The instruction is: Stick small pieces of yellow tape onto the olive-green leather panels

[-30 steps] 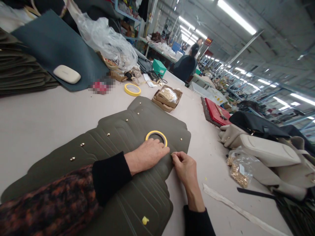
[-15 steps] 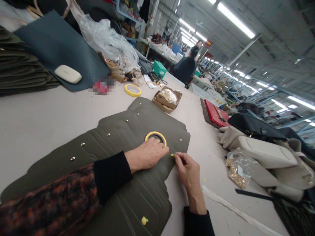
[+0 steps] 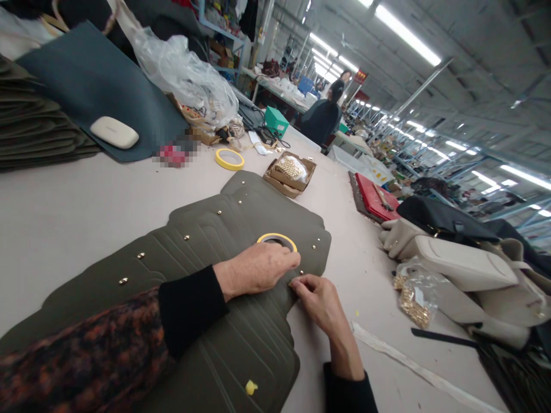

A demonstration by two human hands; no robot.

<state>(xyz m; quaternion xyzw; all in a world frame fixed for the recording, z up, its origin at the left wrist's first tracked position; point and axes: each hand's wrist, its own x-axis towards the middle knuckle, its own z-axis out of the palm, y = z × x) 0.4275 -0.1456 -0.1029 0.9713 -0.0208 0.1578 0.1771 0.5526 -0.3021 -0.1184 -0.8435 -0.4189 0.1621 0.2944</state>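
Observation:
Overlapping dark olive panels lie spread on the table, dotted with small gold studs. My left hand is closed on a roll of yellow tape, which stands tilted on the panels; its lower part is hidden behind the fingers. Close by, my right hand pinches thumb and finger together at the panels' right edge, just below a gold stud. What lies between those fingertips is too small to make out. A crumpled yellow bit of tape sticks to the panel nearest me.
Beyond the panels are a second yellow tape roll and a cardboard box of gold studs. Beige bags and a plastic bag of gold hardware lie right. Stacked olive pieces stand left. A person sits farther back.
My right hand has moved left and slightly down onto the panels. The yellow piece at its fingertips no longer shows, and a gold stud is visible there. My left hand and the tape roll shifted slightly right.

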